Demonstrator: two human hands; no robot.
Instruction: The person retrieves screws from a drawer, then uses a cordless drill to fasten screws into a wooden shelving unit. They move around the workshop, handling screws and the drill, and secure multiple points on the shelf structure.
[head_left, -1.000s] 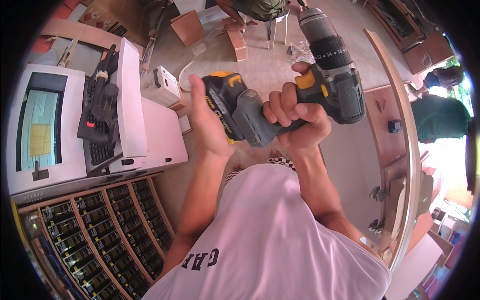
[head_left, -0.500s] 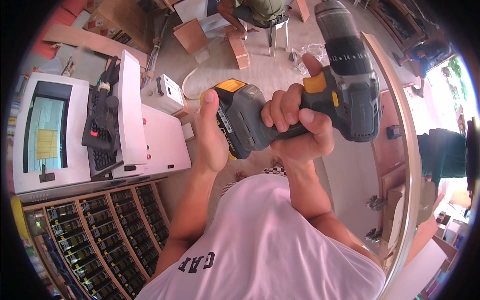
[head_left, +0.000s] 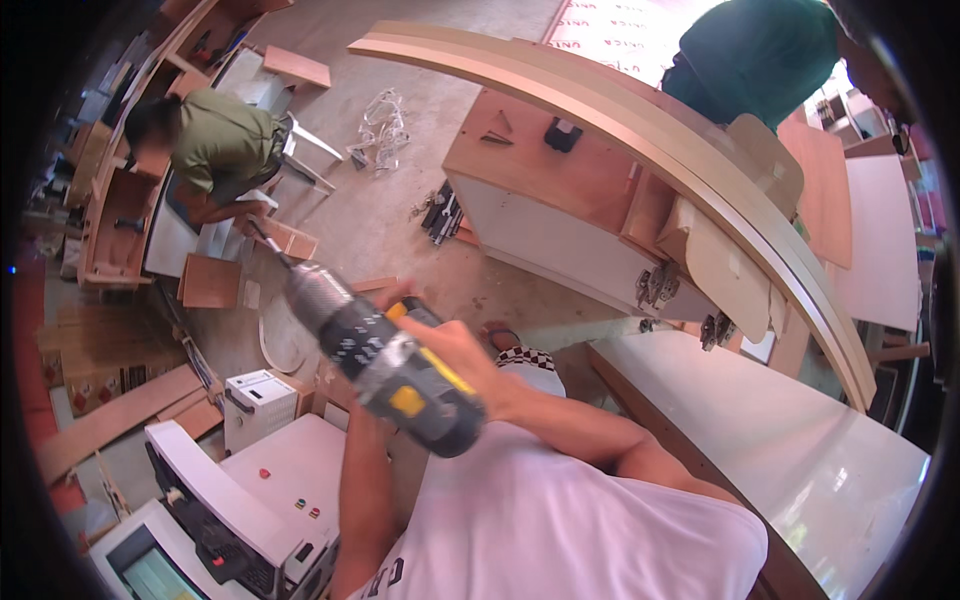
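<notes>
A dark grey and yellow cordless drill (head_left: 365, 345) is held up in front of my chest, blurred by motion. Its chuck and a thin bit (head_left: 268, 240) point to the far left. My right hand (head_left: 465, 365) is closed around the drill's grip, close to the yellow trigger. Behind the drill rises my left forearm (head_left: 368, 475); the left hand is mostly hidden there, so its fingers and any contact with the tool cannot be made out.
A long curved wooden strip (head_left: 640, 150) arcs across the right, above a cabinet (head_left: 560, 240) with metal hinges. A white panel (head_left: 780, 440) lies at lower right. A person in olive (head_left: 225, 135) bends over boards at left; another in green (head_left: 760, 55) is far right. A white machine (head_left: 290, 480) stands lower left.
The view has swung to the right. The drill has turned from pointing up to pointing far left, and its bit now shows. My left hand, earlier beside the battery, is now mostly hidden.
</notes>
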